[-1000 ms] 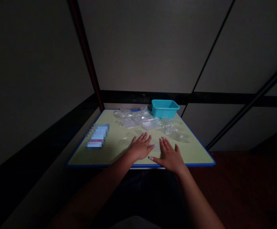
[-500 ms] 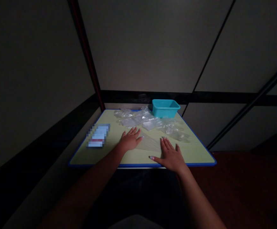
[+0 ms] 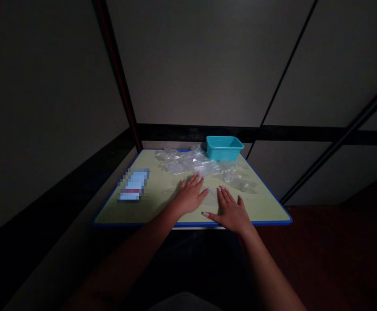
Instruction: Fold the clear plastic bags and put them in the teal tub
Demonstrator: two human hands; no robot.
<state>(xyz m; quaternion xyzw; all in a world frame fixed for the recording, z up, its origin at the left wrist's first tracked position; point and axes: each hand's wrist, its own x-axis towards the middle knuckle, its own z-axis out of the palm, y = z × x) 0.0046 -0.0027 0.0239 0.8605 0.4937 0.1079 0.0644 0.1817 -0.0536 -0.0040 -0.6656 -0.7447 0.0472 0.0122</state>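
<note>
A clear plastic bag [image 3: 210,197] lies flat on the pale yellow table [image 3: 156,211], partly under my hands. My left hand [image 3: 190,196] rests palm down on it, fingers spread. Flat across the bag's right end is my right hand [image 3: 233,210], its fingers stretched forward and the thumb out to the left. Both palms hide parts of the bag, so its full outline cannot be made out. Beyond my fingertips, several crumpled clear plastic bags [image 3: 196,160] are heaped loosely across the table.
At the back right of the table stands a turquoise plastic bin [image 3: 225,151]. A blurred-out phone-like object [image 3: 134,185] lies on the left. Blue edging runs round the table, and panelled walls [image 3: 195,65] rise behind and to the left.
My left hand has slid to the right over the bag, closer to my right hand. My right hand stays in place.
</note>
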